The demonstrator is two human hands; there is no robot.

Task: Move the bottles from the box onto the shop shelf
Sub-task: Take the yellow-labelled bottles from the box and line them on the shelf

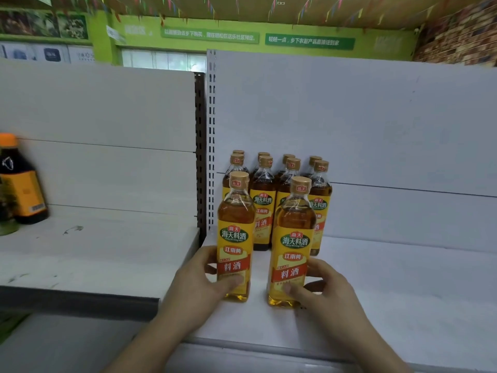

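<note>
Directly beyond the left hand (199, 281) and right hand (325, 289), each wrapped low round an upright bottle (235, 238), stocked rows (263, 200) are stood.

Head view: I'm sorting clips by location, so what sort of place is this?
Most likely a small grocery shop. White metal shelving with a slotted upright holds identical yellow-labelled bottles lined up in rows, and green printed banners hang on the wall above.
</note>
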